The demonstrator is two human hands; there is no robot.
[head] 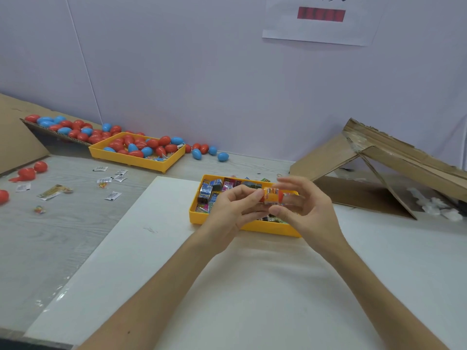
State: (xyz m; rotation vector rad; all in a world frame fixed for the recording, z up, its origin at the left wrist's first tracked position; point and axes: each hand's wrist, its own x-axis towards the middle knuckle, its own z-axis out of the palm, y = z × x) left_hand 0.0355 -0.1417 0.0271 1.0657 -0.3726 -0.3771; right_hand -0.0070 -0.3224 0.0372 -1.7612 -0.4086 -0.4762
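Orange capsule (271,195) is held off the surface, between both hands, directly above the near yellow tray (252,227). It carries a white printed label. Its right end is blurred, so the detail there cannot be read.

Hand states:
1. Left hand (235,208): fingers curled, thumb and fingertips pinching the left end of the capsule.
2. Right hand (305,208): partly open, with the thumb against the lower right side of the capsule and the fingers curved loosely over its far side. The upper fingers are spread and blurred.

Surroundings:
- The near yellow tray rests on a white board (177,261) and contains small wrapped packets (206,192) in blue, pink and green.
- The white board lies on a grey wood-grain table (63,236).
- A far yellow tray (136,160) stands at the back left, near the wall, loaded with red and blue plastic eggs (151,144).
- More eggs lie on a cardboard ramp (15,142) behind it, and 5 loose eggs (222,156) lie on the table just right of that tray.
- Small white sachets (112,195) are scattered on the table to the left.
- A collapsed cardboard box (379,168) lies at the right.
- A paper sign (321,21) is fixed to the wall.
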